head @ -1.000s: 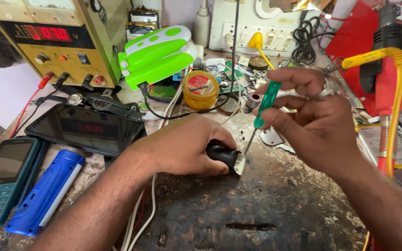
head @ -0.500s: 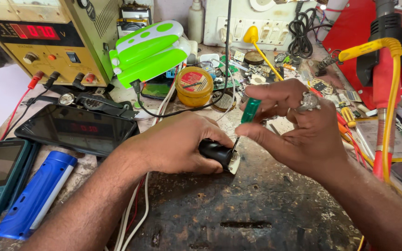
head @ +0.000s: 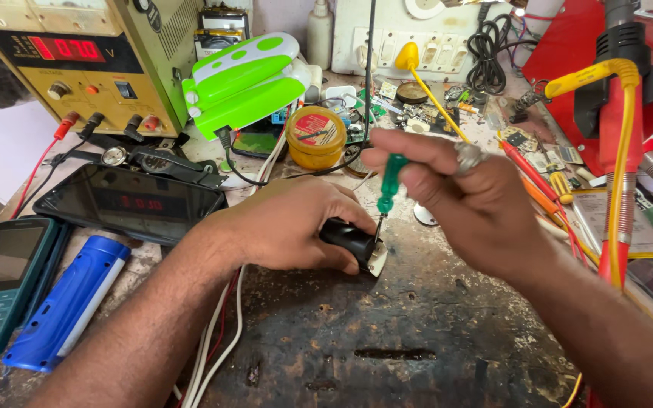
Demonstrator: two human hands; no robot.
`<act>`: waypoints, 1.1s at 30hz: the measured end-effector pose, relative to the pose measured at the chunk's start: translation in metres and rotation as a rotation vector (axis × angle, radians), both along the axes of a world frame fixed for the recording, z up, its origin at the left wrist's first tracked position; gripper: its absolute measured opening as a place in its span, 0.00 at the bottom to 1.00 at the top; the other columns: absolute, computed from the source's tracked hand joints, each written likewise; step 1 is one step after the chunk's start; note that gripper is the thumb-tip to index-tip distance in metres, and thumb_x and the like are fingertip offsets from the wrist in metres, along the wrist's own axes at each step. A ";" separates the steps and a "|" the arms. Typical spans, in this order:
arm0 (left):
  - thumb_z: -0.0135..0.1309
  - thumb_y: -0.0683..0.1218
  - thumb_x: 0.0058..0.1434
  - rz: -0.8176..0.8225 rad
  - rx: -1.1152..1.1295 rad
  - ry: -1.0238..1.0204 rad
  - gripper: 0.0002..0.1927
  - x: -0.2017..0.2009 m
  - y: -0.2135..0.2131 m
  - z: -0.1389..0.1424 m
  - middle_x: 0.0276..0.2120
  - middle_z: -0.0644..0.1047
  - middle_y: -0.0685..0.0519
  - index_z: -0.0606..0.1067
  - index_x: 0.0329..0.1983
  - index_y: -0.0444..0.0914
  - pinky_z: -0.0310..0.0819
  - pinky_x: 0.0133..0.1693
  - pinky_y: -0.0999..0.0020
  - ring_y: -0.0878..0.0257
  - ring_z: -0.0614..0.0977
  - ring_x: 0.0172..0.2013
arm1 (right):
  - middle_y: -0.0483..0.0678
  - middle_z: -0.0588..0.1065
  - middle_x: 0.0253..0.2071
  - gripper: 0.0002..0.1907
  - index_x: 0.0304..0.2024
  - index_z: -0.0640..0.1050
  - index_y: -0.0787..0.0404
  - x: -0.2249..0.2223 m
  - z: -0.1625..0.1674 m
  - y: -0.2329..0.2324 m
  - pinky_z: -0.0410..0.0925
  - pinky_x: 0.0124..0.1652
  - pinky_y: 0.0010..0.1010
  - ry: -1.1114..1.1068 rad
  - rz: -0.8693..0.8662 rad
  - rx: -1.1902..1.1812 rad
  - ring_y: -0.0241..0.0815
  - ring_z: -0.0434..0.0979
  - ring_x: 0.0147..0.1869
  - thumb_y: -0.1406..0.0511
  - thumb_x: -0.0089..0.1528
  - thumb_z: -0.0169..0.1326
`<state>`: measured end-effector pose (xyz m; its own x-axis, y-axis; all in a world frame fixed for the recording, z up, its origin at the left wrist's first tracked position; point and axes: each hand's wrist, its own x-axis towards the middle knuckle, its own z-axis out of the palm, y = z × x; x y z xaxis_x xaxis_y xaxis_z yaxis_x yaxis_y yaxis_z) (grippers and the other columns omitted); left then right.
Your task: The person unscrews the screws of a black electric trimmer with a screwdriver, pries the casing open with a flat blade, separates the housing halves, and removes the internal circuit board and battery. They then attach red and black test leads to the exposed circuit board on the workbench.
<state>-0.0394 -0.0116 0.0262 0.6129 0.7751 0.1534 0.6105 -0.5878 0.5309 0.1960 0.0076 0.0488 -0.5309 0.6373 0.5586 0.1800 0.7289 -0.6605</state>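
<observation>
left hand [head: 296,227] fingers closed round the small black adapter [head: 351,242] pinned to the desk [head: 387,332], right hand [head: 462,204] fingers pinching the green screwdriver [head: 387,193] with tip at its white end; advisable: keep shaft upright, press firmly, turn slowly.

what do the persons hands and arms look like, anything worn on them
Both forearms are bare, no sleeves, gloves or watch in view. The right hand wears a chunky silver-coloured metal ring on one finger. The left hand shows no ring.
</observation>
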 end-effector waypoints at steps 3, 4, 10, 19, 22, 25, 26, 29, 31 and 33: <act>0.70 0.54 0.47 -0.058 0.042 -0.044 0.24 -0.003 0.003 -0.005 0.45 0.83 0.54 0.82 0.48 0.44 0.76 0.47 0.63 0.58 0.84 0.46 | 0.52 0.80 0.48 0.16 0.55 0.80 0.65 -0.001 -0.003 -0.002 0.73 0.52 0.26 -0.049 -0.027 0.254 0.40 0.79 0.53 0.70 0.65 0.61; 0.70 0.53 0.47 -0.056 0.025 -0.045 0.25 -0.004 0.004 -0.006 0.44 0.83 0.54 0.82 0.48 0.44 0.76 0.47 0.63 0.59 0.84 0.46 | 0.51 0.80 0.49 0.13 0.55 0.80 0.63 -0.001 -0.004 -0.002 0.74 0.52 0.25 0.011 0.003 0.212 0.38 0.80 0.53 0.69 0.68 0.60; 0.69 0.51 0.49 -0.124 -0.046 -0.126 0.24 -0.007 0.007 -0.010 0.43 0.84 0.53 0.81 0.49 0.41 0.78 0.47 0.67 0.62 0.86 0.45 | 0.52 0.80 0.48 0.15 0.54 0.80 0.62 0.004 0.004 -0.006 0.72 0.52 0.27 -0.069 -0.079 0.277 0.38 0.80 0.53 0.68 0.65 0.59; 0.70 0.50 0.48 -0.098 -0.116 -0.122 0.26 -0.008 0.008 -0.007 0.42 0.85 0.55 0.80 0.51 0.42 0.78 0.46 0.69 0.64 0.86 0.43 | 0.55 0.75 0.50 0.14 0.54 0.78 0.63 -0.001 0.003 -0.008 0.74 0.50 0.26 0.006 0.017 0.203 0.39 0.77 0.53 0.71 0.65 0.55; 0.70 0.50 0.47 -0.090 -0.125 -0.120 0.26 -0.007 0.010 -0.011 0.43 0.85 0.56 0.81 0.52 0.44 0.78 0.47 0.69 0.65 0.86 0.44 | 0.53 0.78 0.46 0.12 0.55 0.81 0.61 -0.001 0.005 -0.005 0.74 0.44 0.24 -0.032 -0.044 0.271 0.38 0.79 0.47 0.70 0.68 0.59; 0.70 0.50 0.49 -0.142 -0.098 -0.142 0.26 -0.007 0.011 -0.013 0.45 0.85 0.56 0.81 0.52 0.43 0.77 0.49 0.68 0.64 0.86 0.46 | 0.47 0.81 0.49 0.12 0.54 0.80 0.58 -0.002 0.004 -0.007 0.77 0.48 0.23 0.002 -0.036 0.111 0.34 0.83 0.50 0.68 0.68 0.55; 0.71 0.50 0.49 -0.167 -0.079 -0.155 0.26 -0.008 0.011 -0.013 0.46 0.85 0.55 0.81 0.52 0.43 0.77 0.50 0.68 0.64 0.85 0.47 | 0.45 0.81 0.51 0.13 0.54 0.79 0.58 -0.003 0.003 -0.008 0.78 0.51 0.24 0.020 -0.025 0.036 0.34 0.84 0.53 0.67 0.67 0.52; 0.70 0.50 0.49 -0.127 -0.119 -0.126 0.26 -0.007 0.011 -0.012 0.45 0.85 0.55 0.81 0.52 0.44 0.77 0.49 0.69 0.64 0.86 0.46 | 0.51 0.80 0.44 0.25 0.55 0.79 0.65 -0.002 0.004 -0.011 0.73 0.45 0.26 -0.129 -0.123 0.408 0.39 0.81 0.43 0.65 0.57 0.66; 0.70 0.50 0.48 -0.091 -0.147 -0.099 0.26 -0.007 0.010 -0.011 0.43 0.86 0.56 0.81 0.52 0.45 0.77 0.48 0.69 0.64 0.86 0.44 | 0.49 0.81 0.46 0.15 0.54 0.80 0.61 -0.005 0.004 -0.008 0.76 0.49 0.24 -0.057 -0.056 0.326 0.37 0.83 0.47 0.67 0.65 0.63; 0.70 0.51 0.48 -0.091 -0.139 -0.089 0.26 -0.007 0.010 -0.009 0.44 0.86 0.57 0.81 0.52 0.45 0.78 0.48 0.68 0.64 0.86 0.44 | 0.47 0.81 0.49 0.12 0.55 0.80 0.59 -0.006 0.006 -0.005 0.76 0.51 0.22 -0.009 0.018 0.161 0.34 0.83 0.51 0.69 0.69 0.58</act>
<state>-0.0466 -0.0018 0.0172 0.6701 0.7347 0.1058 0.5050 -0.5557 0.6604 0.1901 0.0024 0.0549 -0.5470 0.5301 0.6480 0.1717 0.8286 -0.5329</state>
